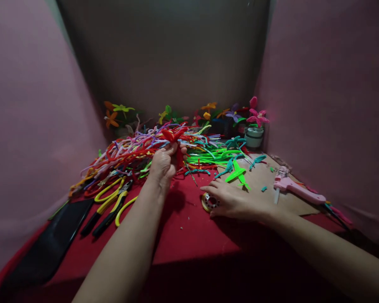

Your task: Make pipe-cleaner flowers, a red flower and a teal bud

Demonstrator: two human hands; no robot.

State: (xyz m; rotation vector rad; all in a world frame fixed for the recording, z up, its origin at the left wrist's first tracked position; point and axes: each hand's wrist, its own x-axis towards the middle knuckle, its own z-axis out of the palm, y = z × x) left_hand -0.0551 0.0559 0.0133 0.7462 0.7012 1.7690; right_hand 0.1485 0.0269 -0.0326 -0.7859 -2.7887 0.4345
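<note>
My left hand [168,162] pinches a red pipe-cleaner flower [173,135] by its base, holding it up in front of the heap of pipe cleaners [135,145]. A thin stem hangs below that hand. My right hand [232,201] lies low over the red cloth, thumb and fingers around a small spool [210,202] with a dark, perforated centre and yellowish rim. Just beyond my right hand is a bright green pipe-cleaner leaf piece [237,172], with teal pieces [229,167] close by.
A pink glue gun [298,191] rests on a cardboard sheet [255,195] at the right. Yellow-handled scissors [109,190], pliers [113,208] and a black flat object [50,240] lie at the left. Finished flowers [257,118] and a small pot [253,137] stand along the back.
</note>
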